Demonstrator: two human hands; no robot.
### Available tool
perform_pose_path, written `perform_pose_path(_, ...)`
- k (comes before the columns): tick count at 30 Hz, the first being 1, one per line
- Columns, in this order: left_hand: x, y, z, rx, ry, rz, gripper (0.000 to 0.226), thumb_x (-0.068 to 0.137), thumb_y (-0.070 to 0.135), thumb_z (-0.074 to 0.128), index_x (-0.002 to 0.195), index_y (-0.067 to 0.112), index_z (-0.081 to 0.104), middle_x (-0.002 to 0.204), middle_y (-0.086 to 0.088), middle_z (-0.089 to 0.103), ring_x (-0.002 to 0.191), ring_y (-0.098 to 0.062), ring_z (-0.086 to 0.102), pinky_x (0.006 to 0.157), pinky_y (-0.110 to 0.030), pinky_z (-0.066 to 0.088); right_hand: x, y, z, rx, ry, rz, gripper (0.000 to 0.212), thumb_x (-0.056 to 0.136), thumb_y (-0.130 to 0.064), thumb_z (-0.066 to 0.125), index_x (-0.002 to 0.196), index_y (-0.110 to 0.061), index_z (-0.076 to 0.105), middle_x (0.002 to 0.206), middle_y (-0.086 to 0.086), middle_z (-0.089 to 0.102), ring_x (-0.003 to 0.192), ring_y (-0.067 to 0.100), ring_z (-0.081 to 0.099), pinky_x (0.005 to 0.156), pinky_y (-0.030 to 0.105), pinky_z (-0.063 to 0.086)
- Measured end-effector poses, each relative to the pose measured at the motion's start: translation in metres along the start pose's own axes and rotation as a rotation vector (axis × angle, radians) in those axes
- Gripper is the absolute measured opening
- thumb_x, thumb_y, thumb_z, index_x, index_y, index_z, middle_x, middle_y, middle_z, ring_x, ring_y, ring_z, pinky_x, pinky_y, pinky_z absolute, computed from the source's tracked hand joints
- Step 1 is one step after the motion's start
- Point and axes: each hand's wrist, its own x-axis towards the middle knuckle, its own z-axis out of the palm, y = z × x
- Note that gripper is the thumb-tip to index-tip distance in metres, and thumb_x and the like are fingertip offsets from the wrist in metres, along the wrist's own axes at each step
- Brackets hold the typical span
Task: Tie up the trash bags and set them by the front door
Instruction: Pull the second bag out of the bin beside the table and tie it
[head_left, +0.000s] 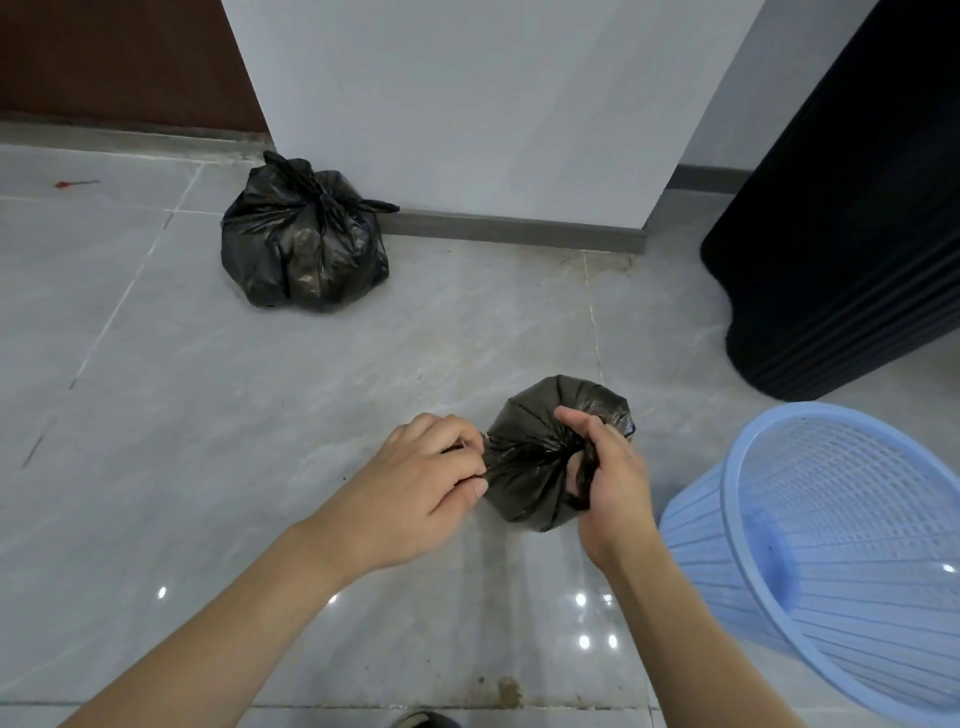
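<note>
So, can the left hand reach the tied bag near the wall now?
Probably not at once: the left hand is pinching the small bag, though bare floor leads to the tied bag.

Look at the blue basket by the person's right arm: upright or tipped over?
Tipped. The blue basket lies on its side on the floor, its open mouth facing the camera; nothing visible inside.

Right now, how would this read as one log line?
tying | left hand and right hand pinch small black bag | tied bag by wall | blue basket tipped
</note>
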Motion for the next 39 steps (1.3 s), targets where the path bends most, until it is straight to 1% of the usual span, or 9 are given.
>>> perform_pose_path(3,0.0,0.001,-0.004,-0.039,0.014,0.014,0.029,0.096,0.041,0.037,0.092,0.026,0.061,0.114,0.017,0.047,0.109,-0.008,0.041,0.096,-0.027,0.036,-0.004,0.002,-0.002,-0.194,-0.147,0.001,0.027,0.098,-0.018,0.05,0.097,-0.014,0.076,0.075,0.003,0.064,0.07,0.014,0.058,0.069,0.02,0.048)
perform_pose_path(6,0.002,0.001,-0.007,-0.079,0.042,0.006,0.026,0.096,0.041,0.038,0.091,0.028,0.059,0.111,0.019,0.046,0.105,-0.006,0.043,0.092,-0.025,0.037,-0.005,0.011,-0.003,-0.443,-0.305,0.071,0.023,0.093,-0.018,0.054,0.089,-0.017,0.076,0.098,0.004,0.075,0.101,0.02,0.067,0.1,0.04,0.049)
perform_pose_path(13,0.016,-0.02,-0.004,-0.117,0.083,-0.233,0.012,0.097,0.033,0.049,0.088,0.034,0.057,0.105,0.018,0.05,0.104,-0.009,0.043,0.099,-0.035,0.036,-0.009,0.003,-0.009,-0.981,-0.449,-0.124,0.04,0.076,-0.049,0.063,0.056,-0.023,0.041,0.052,-0.011,0.041,0.054,0.008,0.042,0.059,0.03,0.035)
perform_pose_path(19,0.043,-0.026,0.005,-0.268,0.047,-0.298,0.016,0.098,0.03,0.049,0.086,0.036,0.058,0.107,0.015,0.055,0.111,-0.011,0.041,0.104,-0.035,0.033,-0.006,-0.018,0.001,-1.316,-0.583,-0.111,0.03,0.075,-0.042,0.063,0.076,-0.012,0.064,0.075,0.006,0.068,0.074,0.022,0.065,0.071,0.038,0.053)
perform_pose_path(23,0.057,-0.024,0.009,-0.405,0.041,-0.273,0.016,0.098,0.027,0.048,0.091,0.032,0.061,0.105,0.01,0.062,0.106,-0.013,0.053,0.097,-0.036,0.043,-0.009,-0.027,0.004,-1.254,-0.636,-0.043,0.028,0.076,-0.037,0.064,0.074,-0.01,0.065,0.074,0.008,0.07,0.075,0.025,0.067,0.074,0.04,0.055)
perform_pose_path(26,0.06,-0.02,0.011,-0.617,0.026,-0.315,0.018,0.1,0.022,0.048,0.104,0.018,0.065,0.111,0.004,0.066,0.105,-0.006,0.058,0.092,-0.021,0.043,-0.013,-0.035,0.005,-1.16,-0.657,0.007,0.028,0.075,-0.034,0.066,0.073,-0.006,0.065,0.07,0.011,0.065,0.068,0.025,0.064,0.073,0.04,0.054)
perform_pose_path(30,0.062,-0.019,0.019,-0.732,0.021,-0.282,0.02,0.101,0.024,0.044,0.096,0.018,0.062,0.096,0.007,0.069,0.095,-0.005,0.062,0.09,-0.024,0.045,-0.021,-0.047,0.005,-0.99,-0.62,0.097,0.021,0.08,-0.018,0.066,0.063,-0.006,0.059,0.058,0.002,0.052,0.049,0.008,0.049,0.05,0.018,0.039)
perform_pose_path(35,0.064,-0.013,0.036,-0.712,0.122,-0.299,0.019,0.103,0.023,0.04,0.091,0.018,0.055,0.074,0.013,0.061,0.075,-0.002,0.057,0.078,-0.025,0.045,-0.024,-0.057,0.002,-0.592,-0.581,0.226,0.012,0.085,-0.008,0.061,0.077,0.001,0.059,0.044,-0.007,0.051,0.035,0.004,0.029,0.037,0.015,0.021)
perform_pose_path(39,0.07,-0.012,0.041,-0.723,0.213,-0.396,0.019,0.102,0.021,0.041,0.09,0.016,0.055,0.07,0.012,0.052,0.063,0.002,0.048,0.067,-0.022,0.039,-0.022,-0.053,0.001,-0.355,-0.375,0.232,0.016,0.086,-0.003,0.063,0.07,-0.001,0.06,0.059,0.002,0.061,0.039,0.004,0.051,0.038,0.013,0.035)
